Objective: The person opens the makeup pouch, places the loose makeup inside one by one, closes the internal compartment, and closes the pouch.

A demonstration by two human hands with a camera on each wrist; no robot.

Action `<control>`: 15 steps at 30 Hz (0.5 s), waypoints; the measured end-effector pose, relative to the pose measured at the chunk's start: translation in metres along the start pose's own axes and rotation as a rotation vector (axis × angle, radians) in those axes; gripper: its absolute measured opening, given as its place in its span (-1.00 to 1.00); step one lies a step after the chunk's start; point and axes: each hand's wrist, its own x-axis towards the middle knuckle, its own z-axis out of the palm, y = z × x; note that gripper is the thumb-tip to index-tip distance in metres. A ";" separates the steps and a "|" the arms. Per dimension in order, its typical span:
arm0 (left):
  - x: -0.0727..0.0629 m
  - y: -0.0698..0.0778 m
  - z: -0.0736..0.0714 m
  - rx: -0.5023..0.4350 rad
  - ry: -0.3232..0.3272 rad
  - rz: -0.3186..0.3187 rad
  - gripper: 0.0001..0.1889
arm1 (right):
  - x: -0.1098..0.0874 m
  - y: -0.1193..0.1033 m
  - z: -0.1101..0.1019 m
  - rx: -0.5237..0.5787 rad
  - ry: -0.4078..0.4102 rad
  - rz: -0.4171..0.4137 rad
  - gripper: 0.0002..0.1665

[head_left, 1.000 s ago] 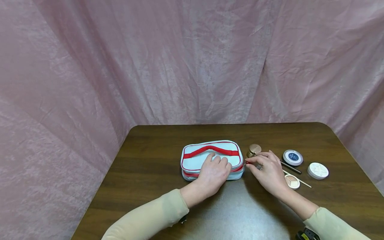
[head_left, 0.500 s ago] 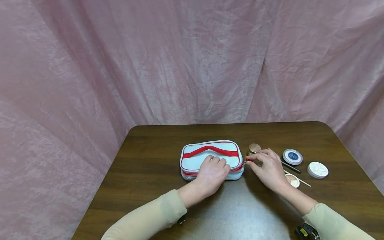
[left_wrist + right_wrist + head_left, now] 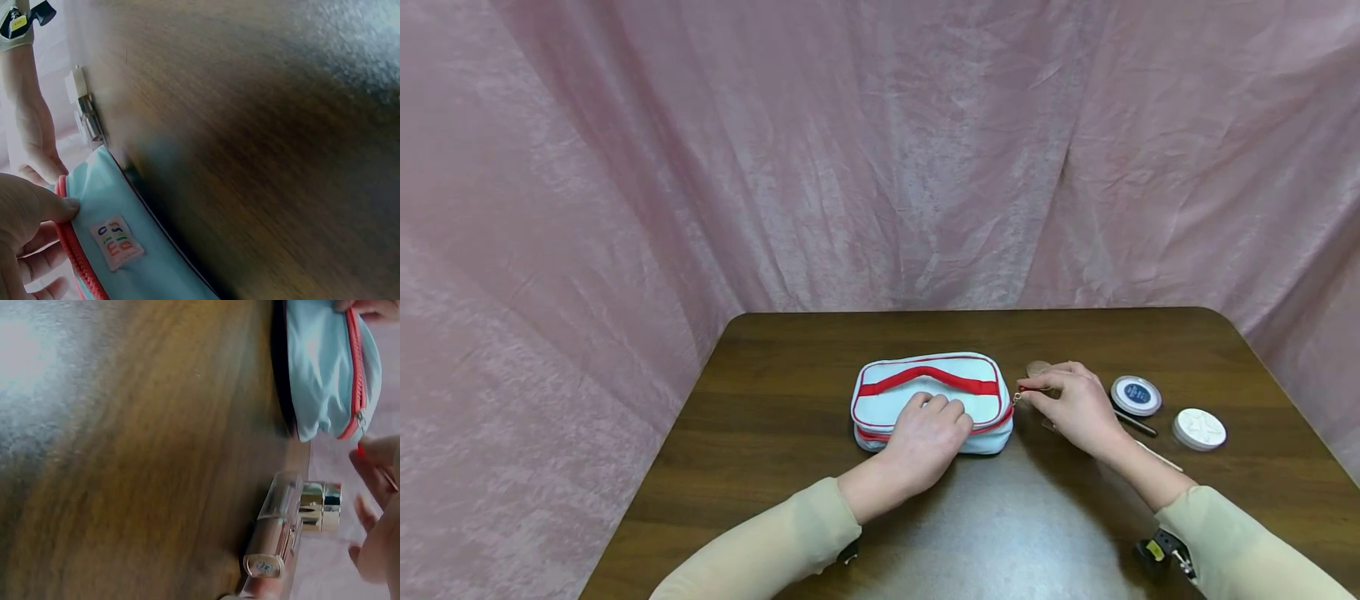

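Brown tabletop (image 3: 790,400), pale-blue red-trimmed case (image 3: 887,408)

Pale blue, red-trimmed cosmetic bag (image 3: 883,408) with red handle (image 3: 928,372) and red zipper (image 3: 357,369); its whitish label (image 3: 117,242) is lettered in what looks like orange, blue and green, though blurred. Brown wood-grain table (image 3: 775,408), mottled pink curtain (image 3: 850,167), pale green sleeves (image 3: 790,529), blue-centred whitish compact (image 3: 1137,395), shiny gold cap (image 3: 320,506).

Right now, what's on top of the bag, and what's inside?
On top of the bag: its red handle and the left hand, which covers part of the front edge. Inside: can't be seen; the bag's top and walls cover it.
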 end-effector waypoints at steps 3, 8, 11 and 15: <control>-0.001 0.000 0.000 -0.004 0.002 0.001 -0.89 | 0.000 0.004 -0.005 0.067 -0.058 0.047 -0.79; -0.002 -0.002 -0.001 -0.008 0.017 0.006 -0.88 | -0.001 0.006 -0.010 0.116 -0.090 0.091 -0.80; -0.002 -0.002 0.000 -0.012 0.029 0.012 -0.87 | 0.003 0.006 -0.009 0.109 -0.100 0.067 -0.81; -0.003 -0.002 -0.001 -0.022 0.034 0.023 -0.88 | 0.014 0.006 -0.008 0.083 -0.111 -0.002 -0.84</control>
